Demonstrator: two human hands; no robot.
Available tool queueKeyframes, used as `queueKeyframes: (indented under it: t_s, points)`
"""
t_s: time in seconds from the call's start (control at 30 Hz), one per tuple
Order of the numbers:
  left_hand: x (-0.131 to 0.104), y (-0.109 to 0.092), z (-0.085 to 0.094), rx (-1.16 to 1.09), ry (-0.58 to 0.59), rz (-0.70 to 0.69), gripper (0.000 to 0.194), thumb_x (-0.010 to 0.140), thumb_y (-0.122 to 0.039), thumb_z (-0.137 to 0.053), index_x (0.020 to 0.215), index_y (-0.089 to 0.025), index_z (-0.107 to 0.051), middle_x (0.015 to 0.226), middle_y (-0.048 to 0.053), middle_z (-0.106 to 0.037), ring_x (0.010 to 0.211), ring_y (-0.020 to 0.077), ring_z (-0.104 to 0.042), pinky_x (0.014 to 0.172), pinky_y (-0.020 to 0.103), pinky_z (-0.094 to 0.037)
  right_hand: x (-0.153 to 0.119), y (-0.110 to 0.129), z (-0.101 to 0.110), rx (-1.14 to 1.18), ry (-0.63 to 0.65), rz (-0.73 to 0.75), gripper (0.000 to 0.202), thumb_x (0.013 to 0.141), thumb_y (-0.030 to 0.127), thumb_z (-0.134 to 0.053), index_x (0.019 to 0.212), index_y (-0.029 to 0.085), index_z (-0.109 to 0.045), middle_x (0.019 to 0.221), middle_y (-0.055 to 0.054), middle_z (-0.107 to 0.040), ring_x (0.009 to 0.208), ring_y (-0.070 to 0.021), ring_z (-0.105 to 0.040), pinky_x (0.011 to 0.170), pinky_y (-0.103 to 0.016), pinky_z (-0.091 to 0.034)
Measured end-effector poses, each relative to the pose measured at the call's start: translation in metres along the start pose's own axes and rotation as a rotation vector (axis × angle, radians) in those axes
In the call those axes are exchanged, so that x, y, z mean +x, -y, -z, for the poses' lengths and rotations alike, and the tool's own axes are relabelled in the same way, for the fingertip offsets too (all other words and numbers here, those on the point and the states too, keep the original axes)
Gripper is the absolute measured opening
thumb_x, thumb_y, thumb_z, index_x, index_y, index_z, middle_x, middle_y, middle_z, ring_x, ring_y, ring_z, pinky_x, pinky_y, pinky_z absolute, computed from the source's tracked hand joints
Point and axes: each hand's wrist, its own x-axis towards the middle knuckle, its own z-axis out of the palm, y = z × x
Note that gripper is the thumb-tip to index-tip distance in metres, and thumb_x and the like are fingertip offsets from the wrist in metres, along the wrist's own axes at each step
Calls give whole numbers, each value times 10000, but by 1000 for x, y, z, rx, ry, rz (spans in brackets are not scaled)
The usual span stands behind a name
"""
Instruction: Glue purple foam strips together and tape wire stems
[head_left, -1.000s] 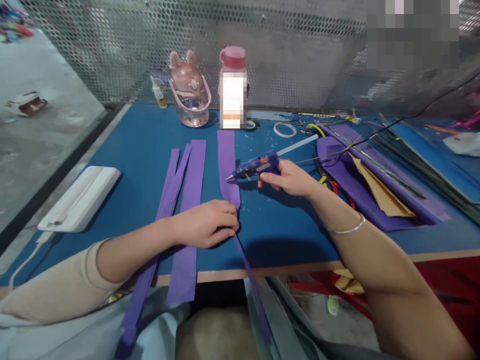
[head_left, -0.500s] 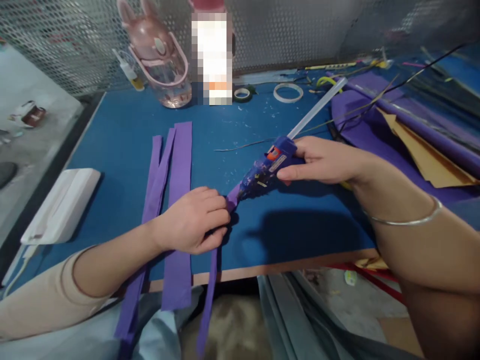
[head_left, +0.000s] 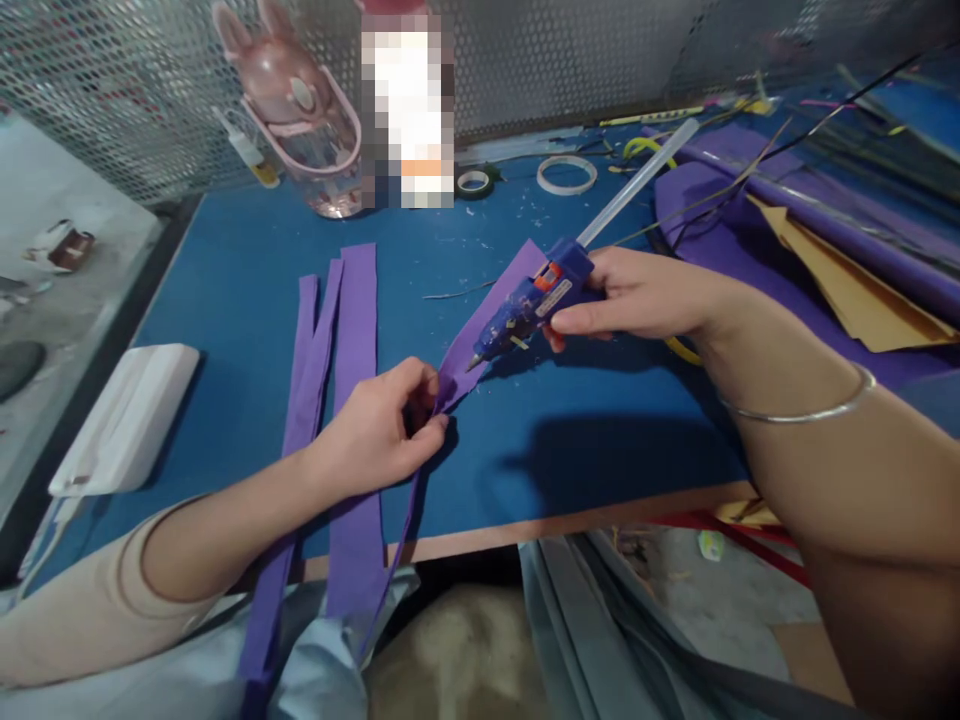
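Blue worktop (head_left: 465, 470), with a tan front edge; perforated metal panel (head_left: 540, 80) behind. Landmark for all entries: the glue gun (head_left: 525, 300).

Nearest, below and left of the glue gun: two narrow folded purple strips (head_left: 304, 400) and one wide flat purple strip (head_left: 356, 330), side by side, ends running over the front edge.

Left hand (head_left: 379, 430), lower left of the glue gun: thumb and curled fingers pinch the working strip (head_left: 474, 330), which is purple. Half a second ago this hand lay flatter, knuckles up, hiding more of the strip; now the fingers are drawn in.

Working strip: broad part slants away beneath the glue gun, now well exposed where only a short piece showed before; narrow, gathered tail trails over the edge. Nozzle above its broad part, farther from the left fingers than before; contact cannot be told.

Right hand (head_left: 637, 295), directly right of the glue gun: fingers wrapped about its handle, partly hidden. Silver bangle (head_left: 806, 415) on the wrist.

White device (head_left: 124, 420), cabled, far left of the glue gun. Purple sheets (head_left: 720, 230) and tan paper (head_left: 847, 280), to its right.

Beyond the glue gun: clear glue stick (head_left: 637, 185) projecting from its rear; white ring (head_left: 566, 190); dark green tape roll (head_left: 490, 187). Farther left: rabbit-eared bottle (head_left: 330, 160), small dropper bottle (head_left: 251, 155), and a pixelated upright object (head_left: 409, 110).
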Motion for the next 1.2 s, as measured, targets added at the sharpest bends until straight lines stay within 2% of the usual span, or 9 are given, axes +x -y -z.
queueKeyframes:
  t_s: [0.1, 0.2, 0.4, 0.6, 0.83, 1.0, 1.13, 1.2]
  points:
    - [0, 0, 1, 23, 44, -10, 259, 782, -305, -653, 888, -209, -438, 664, -75, -498, 523, 79, -467, 522, 220, -382, 2, 6, -10, -93, -20, -22, 355, 835, 534, -622, 791, 186, -680, 693, 13, -651, 625, -103, -577, 578, -222, -439]
    - [-1, 0, 1, 4, 68, 2, 397, 751, -366, -722, 942, -214, -410, 677, -81, -493, 529, 81, -477, 517, 218, -377, 4, 11, -21, -117, -28, -3, 326, 822, 511, -632, 860, 195, -702, 764, 2, -677, 710, -141, -610, 645, -256, -472]
    - [-3, 1, -2, 35, 21, -16, 555, 747, -336, -745, 1127, -219, -357, 700, -87, -487, 566, 86, -501, 525, 200, -383, 9, 18, -36, -214, -32, 70, 274, 832, 415, -616, 919, 177, -720, 879, -32, -695, 830, -196, -618, 757, -307, -472]
    - [-3, 1, -4, 35, 26, 8, 648, 755, -318, -732, 1248, -207, -327, 728, -76, -533, 566, 85, -522, 534, 201, -376, 11, 19, -41, -316, -28, 41, 275, 832, 418, -603, 894, 181, -729, 836, -40, -681, 775, -192, -597, 715, -302, -442]
    - [-4, 0, -5, 45, 38, 29, 731, 781, -259, -676, 1383, -214, -264, 732, -67, -562, 583, 93, -548, 544, 210, -380, 10, 16, -36, -287, -19, 41, 268, 831, 423, -614, 837, 169, -700, 778, -26, -653, 704, -161, -564, 645, -274, -401]
    - [-4, 0, -7, 65, 27, 15, 693, 789, -293, -674, 1354, -218, -280, 738, -66, -569, 571, 92, -548, 529, 208, -376, 6, 12, -25, -293, -32, 12, 274, 826, 438, -644, 797, 167, -675, 679, 1, -593, 657, -138, -519, 609, -265, -371]
    - [-5, -2, -10, 95, 10, 0, 533, 786, -371, -685, 1179, -216, -359, 726, -70, -566, 552, 89, -538, 511, 202, -366, 3, 10, -18, -295, -18, -18, 263, 812, 428, -668, 831, 166, -685, 654, 8, -553, 690, -152, -528, 623, -269, -378]
    - [-5, -3, -11, 129, 8, 0, 459, 786, -414, -687, 1070, -215, -387, 696, -73, -555, 531, 90, -528, 500, 205, -356, 1, 8, -16, -249, -74, -29, 271, 791, 436, -693, 807, 165, -686, 637, 14, -528, 718, -157, -538, 639, -268, -389]
